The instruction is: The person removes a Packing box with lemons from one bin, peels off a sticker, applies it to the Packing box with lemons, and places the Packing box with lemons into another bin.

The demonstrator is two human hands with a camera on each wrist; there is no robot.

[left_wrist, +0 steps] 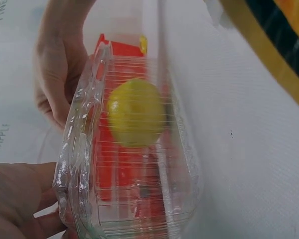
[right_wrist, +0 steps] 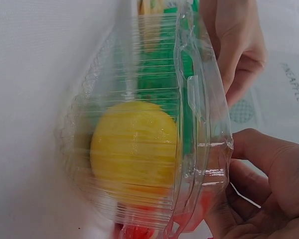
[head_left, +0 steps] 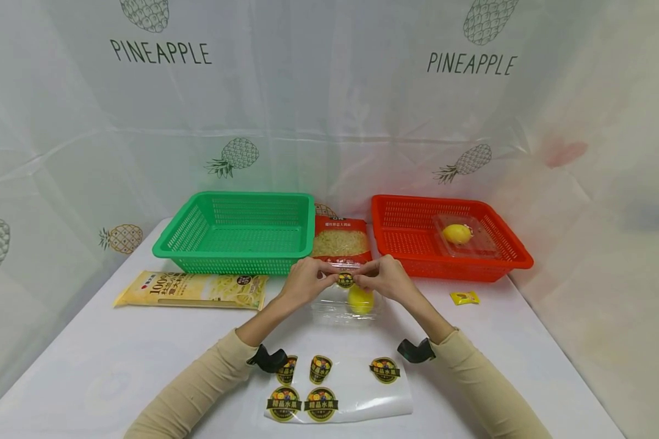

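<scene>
A clear plastic clamshell box (head_left: 329,308) with a yellow lemon (head_left: 360,300) inside stands on the white table. Over its lid, a round black-and-gold fruit sticker (head_left: 345,280) sits between my fingertips. My left hand (head_left: 306,281) pinches the sticker's left edge between thumb and forefinger, and my right hand (head_left: 387,278) pinches the right edge. Both wrist views show the hands at the lid side of the box, with the lemon (left_wrist: 136,113) seen through the ribbed plastic. The sticker is hidden in those two views.
A green basket (head_left: 233,265) stands back left, a red basket (head_left: 450,268) back right holding another boxed lemon (head_left: 457,233). Between them lies a red pasta bag (head_left: 340,241). A yellow pasta bag (head_left: 192,290), a small yellow packet (head_left: 464,297) and a sticker sheet (head_left: 362,396) lie nearer.
</scene>
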